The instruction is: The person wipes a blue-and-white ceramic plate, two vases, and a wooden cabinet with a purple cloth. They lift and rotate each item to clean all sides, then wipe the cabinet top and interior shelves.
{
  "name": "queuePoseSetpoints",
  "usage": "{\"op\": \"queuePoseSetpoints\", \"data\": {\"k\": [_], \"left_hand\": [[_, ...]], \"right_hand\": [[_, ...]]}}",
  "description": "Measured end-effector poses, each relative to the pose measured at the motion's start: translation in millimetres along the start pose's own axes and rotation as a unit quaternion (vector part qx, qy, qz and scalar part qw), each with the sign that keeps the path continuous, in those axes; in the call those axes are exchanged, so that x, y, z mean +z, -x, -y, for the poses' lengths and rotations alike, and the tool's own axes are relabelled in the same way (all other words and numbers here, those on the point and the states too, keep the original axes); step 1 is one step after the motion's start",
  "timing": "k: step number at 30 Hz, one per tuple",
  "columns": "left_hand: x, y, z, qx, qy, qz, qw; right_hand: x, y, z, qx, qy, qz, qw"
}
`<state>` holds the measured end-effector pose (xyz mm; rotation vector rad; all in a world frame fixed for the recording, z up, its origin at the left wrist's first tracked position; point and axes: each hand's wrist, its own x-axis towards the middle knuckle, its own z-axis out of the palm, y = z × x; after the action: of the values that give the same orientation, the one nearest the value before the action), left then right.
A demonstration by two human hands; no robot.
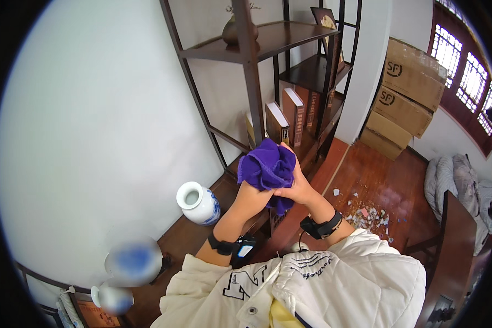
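Observation:
A bunched purple cloth point(267, 164) is held between both hands, in front of a dark wooden shelf unit point(254, 90). My left hand point(254, 199) grips it from below, with most of its fingers hidden by the folds. At the cloth's right side, my right hand point(297, 180) has its fingers wrapped around it. Part of the cloth hangs below the hands; whether anything lies inside it cannot be seen. A blue-and-white porcelain vase point(201, 205) stands on the dark wooden cabinet top point(180, 242), left of my left hand.
Books point(293, 117) and a round brown vase point(233, 30) occupy the shelves. More blue-and-white porcelain point(133, 260) stands at lower left. Broken fragments point(369, 217) litter the wooden floor at right. Cardboard boxes point(412, 82) are stacked near the window, above bundled grey bedding point(455, 184).

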<state>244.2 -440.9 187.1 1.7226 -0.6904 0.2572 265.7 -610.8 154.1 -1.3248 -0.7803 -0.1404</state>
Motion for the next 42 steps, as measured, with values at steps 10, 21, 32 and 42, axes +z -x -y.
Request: {"op": "queuePoseSetpoints", "data": {"k": [10, 21, 32, 42], "left_hand": [[6.7, -72.8, -74.0, -0.107, -0.149, 0.156, 0.971], [31.3, -199.6, -149.2, 0.256, -0.561, -0.317, 0.721], [118.0, -327.6, -80.2, 0.24, -0.692, -0.231, 0.64], [202.0, -441.2, 4.6, 0.22, -0.679, -0.147, 0.685]], "right_hand": [[-54.2, -47.0, 4.7, 0.125, -0.243, -0.085, 0.958], [-84.2, -226.9, 79.5, -0.509, 0.318, -0.106, 0.793], [-283.0, -307.0, 35.4, -0.466, 0.331, -0.189, 0.799], [-407.1, -314.2, -12.5, -0.302, 0.224, -0.391, 0.84]]}}
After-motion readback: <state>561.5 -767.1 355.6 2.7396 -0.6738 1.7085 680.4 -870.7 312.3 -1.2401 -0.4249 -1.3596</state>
